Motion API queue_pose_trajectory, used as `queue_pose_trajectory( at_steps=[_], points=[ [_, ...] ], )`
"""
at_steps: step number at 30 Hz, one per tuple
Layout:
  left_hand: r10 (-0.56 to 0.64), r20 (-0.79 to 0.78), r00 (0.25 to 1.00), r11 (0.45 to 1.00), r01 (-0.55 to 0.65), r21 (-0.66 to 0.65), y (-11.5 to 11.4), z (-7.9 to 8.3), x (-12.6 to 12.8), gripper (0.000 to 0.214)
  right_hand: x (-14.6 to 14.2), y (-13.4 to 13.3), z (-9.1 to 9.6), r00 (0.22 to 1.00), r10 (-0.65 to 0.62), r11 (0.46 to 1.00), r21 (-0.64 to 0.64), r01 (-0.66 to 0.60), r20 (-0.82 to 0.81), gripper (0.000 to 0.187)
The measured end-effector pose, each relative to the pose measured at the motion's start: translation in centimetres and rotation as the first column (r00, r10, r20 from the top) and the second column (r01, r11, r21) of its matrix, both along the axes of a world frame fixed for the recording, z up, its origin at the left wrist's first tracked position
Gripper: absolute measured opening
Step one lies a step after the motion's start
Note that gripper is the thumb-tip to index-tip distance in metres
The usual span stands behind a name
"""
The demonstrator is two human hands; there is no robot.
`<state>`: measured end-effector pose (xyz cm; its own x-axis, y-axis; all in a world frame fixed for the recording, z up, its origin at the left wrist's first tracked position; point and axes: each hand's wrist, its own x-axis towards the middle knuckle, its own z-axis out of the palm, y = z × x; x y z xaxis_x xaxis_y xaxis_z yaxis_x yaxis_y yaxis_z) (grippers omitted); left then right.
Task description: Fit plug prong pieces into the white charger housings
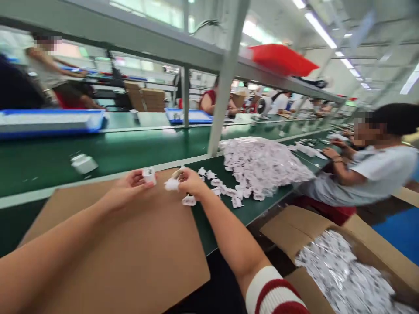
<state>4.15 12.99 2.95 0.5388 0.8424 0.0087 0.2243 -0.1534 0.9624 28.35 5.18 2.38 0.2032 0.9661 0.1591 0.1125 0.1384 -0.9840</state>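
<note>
My left hand (129,185) pinches a small white box-shaped plastic housing (149,175) with dark print on one face. To its right, my right hand (194,183) has its fingers closed on a small white plastic part (172,184), whose exact shape is blurred. Both hands are above a brown cardboard sheet (131,248). Just under my right hand lies a loose white plastic piece (189,200). More loose white pieces (229,191) are scattered on the green bench to the right, beside a clear bag (262,163) packed with similar pieces.
Behind the cardboard runs a green conveyor belt (157,146) carrying another white housing (84,163). A metal post (225,83) rises beside the bag. An open carton (291,229) with bagged white parts stands at lower right. A co-worker (376,165) sits on the right.
</note>
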Motion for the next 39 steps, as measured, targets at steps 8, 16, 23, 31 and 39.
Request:
queue_pose_trajectory(
  at_steps=[8, 16, 23, 31, 39],
  points=[
    [-0.099, -0.215, 0.972, 0.977, 0.136, 0.166, -4.9, -3.0, -2.4, 0.067, -2.9, -0.4, -1.4, 0.924, 0.160, 0.964, -0.148, -0.222, -0.346, 0.035],
    [0.056, -0.193, 0.980, 0.973, -0.010, 0.233, -5.2, -3.7, -1.3, 0.072, -5.0, -1.3, -1.3, 0.928, 0.138, 0.982, -0.077, -0.175, -0.347, 0.056],
    [-0.116, -0.038, 0.992, 0.983, 0.120, 0.137, -5.2, -3.8, -1.9, 0.083, -5.6, -1.8, -1.2, 0.982, 0.083, 0.996, 0.045, -0.076, -0.172, 0.029],
    [-0.055, -0.173, 0.983, 0.973, 0.092, 0.212, -5.0, -3.8, -2.2, 0.057, -6.1, -1.7, -1.7, 0.988, 0.094, 0.993, 0.078, -0.085, -0.122, 0.033],
    [0.271, -0.326, 0.906, 0.885, -0.101, 0.455, -6.6, -2.6, -1.6, 0.068, -6.4, -1.9, -1.9, 0.994, 0.068, 0.998, 0.023, -0.067, -0.085, 0.036]
  ],
)
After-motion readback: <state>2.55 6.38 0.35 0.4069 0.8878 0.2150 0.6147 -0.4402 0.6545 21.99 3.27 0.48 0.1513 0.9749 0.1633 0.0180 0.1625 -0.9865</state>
